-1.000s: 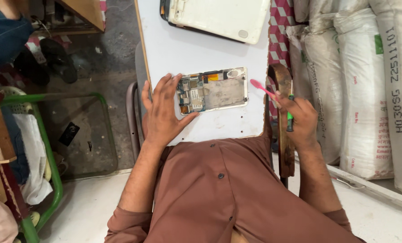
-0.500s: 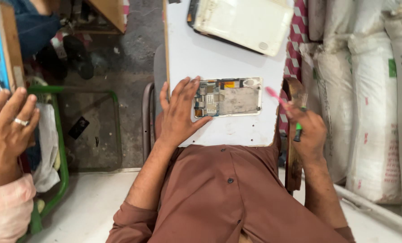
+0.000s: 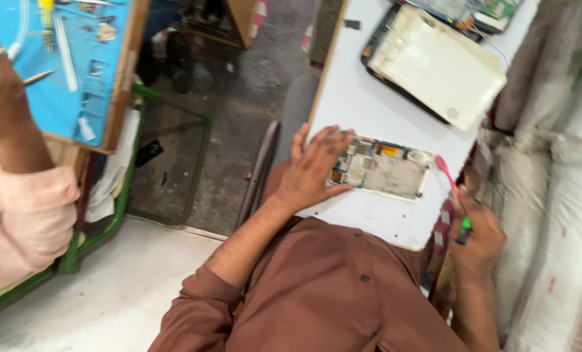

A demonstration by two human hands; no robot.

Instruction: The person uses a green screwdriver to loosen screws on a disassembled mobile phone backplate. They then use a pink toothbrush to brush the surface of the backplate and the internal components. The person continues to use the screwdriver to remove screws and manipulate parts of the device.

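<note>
Step in hand, as I read it: brushing out an opened phone (image 3: 382, 171), back cover off, circuit boards exposed, lying on the white counter (image 3: 362, 98). Left hand (image 3: 313, 171) flat on its left end, fingers spread, pinning it. Right hand (image 3: 477, 238) off the counter's right edge, fingers pinching a pink-headed, green-handled brush (image 3: 452, 192), bristles just beside the phone's right end. Next move calls for keeping the phone pinned and light strokes. Count: one opened phone, one brush, one larger device (image 3: 437, 65) face-down farther back.

Head camera, looking down, close, tilted
</note>
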